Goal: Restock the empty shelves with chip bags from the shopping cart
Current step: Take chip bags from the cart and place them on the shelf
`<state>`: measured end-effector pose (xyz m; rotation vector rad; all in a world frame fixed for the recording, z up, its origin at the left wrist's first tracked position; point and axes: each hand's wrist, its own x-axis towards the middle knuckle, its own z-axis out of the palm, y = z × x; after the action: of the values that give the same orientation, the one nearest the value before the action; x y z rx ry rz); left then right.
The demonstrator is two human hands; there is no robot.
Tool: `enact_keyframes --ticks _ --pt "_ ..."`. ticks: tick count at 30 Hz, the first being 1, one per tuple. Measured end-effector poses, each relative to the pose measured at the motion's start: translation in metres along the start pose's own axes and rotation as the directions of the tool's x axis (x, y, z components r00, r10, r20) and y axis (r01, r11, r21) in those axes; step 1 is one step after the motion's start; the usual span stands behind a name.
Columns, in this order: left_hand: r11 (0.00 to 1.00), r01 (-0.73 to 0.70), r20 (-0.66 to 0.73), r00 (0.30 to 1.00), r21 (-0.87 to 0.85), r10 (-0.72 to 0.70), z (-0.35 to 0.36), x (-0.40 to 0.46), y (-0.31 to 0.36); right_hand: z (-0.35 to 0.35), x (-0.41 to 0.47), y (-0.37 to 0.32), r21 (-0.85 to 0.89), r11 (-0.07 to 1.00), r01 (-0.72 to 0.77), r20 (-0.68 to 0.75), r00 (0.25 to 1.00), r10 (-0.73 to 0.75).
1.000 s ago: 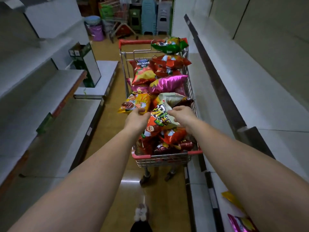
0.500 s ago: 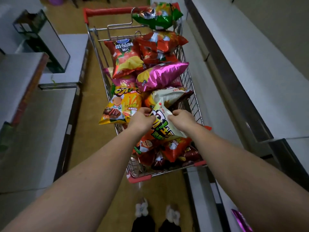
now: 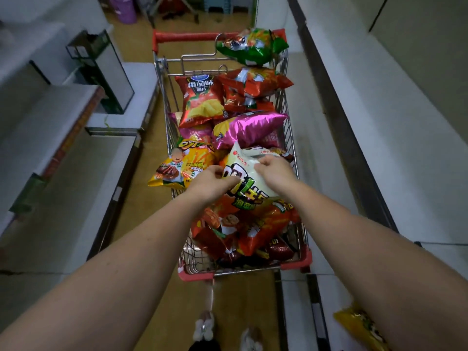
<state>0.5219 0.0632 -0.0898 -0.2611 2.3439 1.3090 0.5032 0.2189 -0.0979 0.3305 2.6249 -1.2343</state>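
Note:
A wire shopping cart (image 3: 296,264) with red trim stands in the aisle in front of me, heaped with chip bags. My left hand (image 3: 211,182) and my right hand (image 3: 274,169) both grip a white chip bag (image 3: 249,178) with orange and green lettering, held tilted above the pile in the near half of the cart. Beside it lie a yellow bag (image 3: 177,168), a pink bag (image 3: 249,129), a red bag (image 3: 201,100) and a green bag (image 3: 250,46) at the far end.
Bare grey shelves run along the left (image 3: 63,158) and the right (image 3: 395,138) of the aisle. A yellow chip bag (image 3: 359,325) lies on the low right shelf by my right arm. Stools and a second cart stand at the far end.
Both hands have lifted the white bag higher out of the pile and tilted it. The view has tipped down and come closer to the cart.

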Motion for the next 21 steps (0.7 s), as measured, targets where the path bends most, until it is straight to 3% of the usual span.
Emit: enact_keyframes --ticks 4,12,14,17,21 --pt "0.997 -0.052 0.001 0.999 -0.050 0.052 -0.010 -0.012 0.009 -0.034 0.005 -0.023 -0.075 0.987 0.143 -0.018 0.989 -0.145" --pt "0.998 -0.031 0.155 0.987 -0.051 0.039 -0.039 -0.021 0.012 -0.059 0.014 -0.062 0.046 0.960 0.275 0.158 0.947 -0.279" --pt "0.997 -0.032 0.138 0.990 -0.068 0.041 -0.048 -0.019 0.008 -0.054 0.018 -0.077 0.048 0.954 0.295 0.175 0.938 -0.299" --pt "0.985 -0.031 0.008 0.999 -0.171 0.032 -0.069 -0.014 0.004 -0.036 0.026 -0.100 -0.017 0.929 0.369 0.095 0.926 -0.366" --pt "0.958 -0.013 -0.138 0.990 -0.285 -0.027 -0.114 0.005 -0.003 -0.002 0.042 -0.122 0.030 0.933 0.360 -0.154 0.923 -0.351"
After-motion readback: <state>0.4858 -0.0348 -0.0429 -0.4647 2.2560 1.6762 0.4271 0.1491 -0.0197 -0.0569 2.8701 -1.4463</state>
